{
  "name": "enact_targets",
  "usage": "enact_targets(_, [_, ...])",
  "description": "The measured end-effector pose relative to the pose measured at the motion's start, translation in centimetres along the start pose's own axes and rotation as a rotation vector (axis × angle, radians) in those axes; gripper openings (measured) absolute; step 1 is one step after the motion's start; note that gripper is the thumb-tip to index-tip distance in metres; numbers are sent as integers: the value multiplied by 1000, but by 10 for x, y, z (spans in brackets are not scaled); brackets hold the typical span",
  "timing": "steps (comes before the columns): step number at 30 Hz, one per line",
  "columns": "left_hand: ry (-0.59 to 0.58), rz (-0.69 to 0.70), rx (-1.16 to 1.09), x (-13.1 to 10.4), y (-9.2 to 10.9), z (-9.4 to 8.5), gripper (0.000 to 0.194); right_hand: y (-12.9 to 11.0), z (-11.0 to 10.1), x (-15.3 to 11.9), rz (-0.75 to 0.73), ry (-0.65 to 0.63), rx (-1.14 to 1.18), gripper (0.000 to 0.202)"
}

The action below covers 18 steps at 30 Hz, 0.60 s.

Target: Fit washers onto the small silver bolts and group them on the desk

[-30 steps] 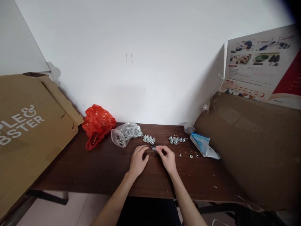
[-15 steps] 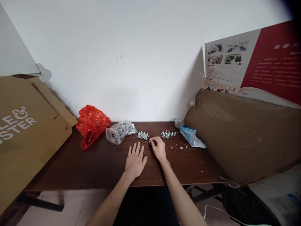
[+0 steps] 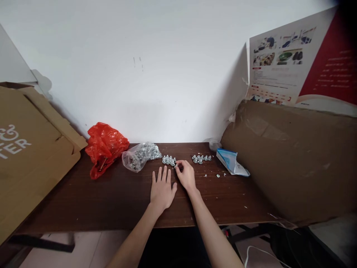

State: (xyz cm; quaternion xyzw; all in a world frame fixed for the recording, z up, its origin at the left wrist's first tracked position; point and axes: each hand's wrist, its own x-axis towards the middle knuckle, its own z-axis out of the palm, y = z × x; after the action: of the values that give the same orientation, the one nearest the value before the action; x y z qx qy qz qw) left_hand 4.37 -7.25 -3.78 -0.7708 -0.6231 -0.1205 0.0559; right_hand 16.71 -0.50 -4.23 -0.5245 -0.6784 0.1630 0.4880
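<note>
from my end of the feed, the right hand (image 3: 186, 175) has thumb and forefinger pinched together on a small metal piece (image 3: 175, 166), just beside the near edge of the left cluster (image 3: 169, 160) of shiny metal parts. whether the piece touches its neighbours, i can't tell. the left hand (image 3: 162, 190) lies palm down on the dark table (image 3: 111, 201), fingers apart, with nothing seen in its grip. the right cluster (image 3: 201, 159) sits apart, beyond the right hand.

what worries me is crowding: a fingertip brushing the left cluster could tip or scatter its parts, since they stand so close together. the pinch covers most of the piece, so a slight slip could drop it or let it roll. the clear bag (image 3: 142, 154), full of similar parts, lies with its mouth toward the red bag (image 3: 106, 147); a knock from the left hand might spill some. loose white scraps (image 3: 218, 175) could be confused with small parts.

for writing, i read "&" and "ter" in white capitals on the left carton (image 3: 36, 137), the rest cut off. the printed sheet (image 3: 279, 70) above the right carton (image 3: 292, 160) has photos and text too small for me, as does the blue-and-white packet (image 3: 232, 162).
</note>
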Motion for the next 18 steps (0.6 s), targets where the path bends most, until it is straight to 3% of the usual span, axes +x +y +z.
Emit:
enact_targets(5, [121, 10, -151, 4, -10, -3, 46, 8, 4, 3, 50, 10, 20, 19])
enact_targets(9, [320, -130, -336, 31, -21, -7, 38, 13, 7, 7, 118, 24, -6, 16])
enact_targets(11, [380, -70, -408, 46, -27, -6, 43, 15, 8, 9, 125, 30, -19, 13])
enact_targets(14, [414, 12, -529, 62, -34, -1, 52, 15, 10, 11, 129, 47, -18, 11])
enact_targets(18, [375, 81, -644, 66, -40, 6, 55, 12, 8, 13, 149, 51, -1, 11])
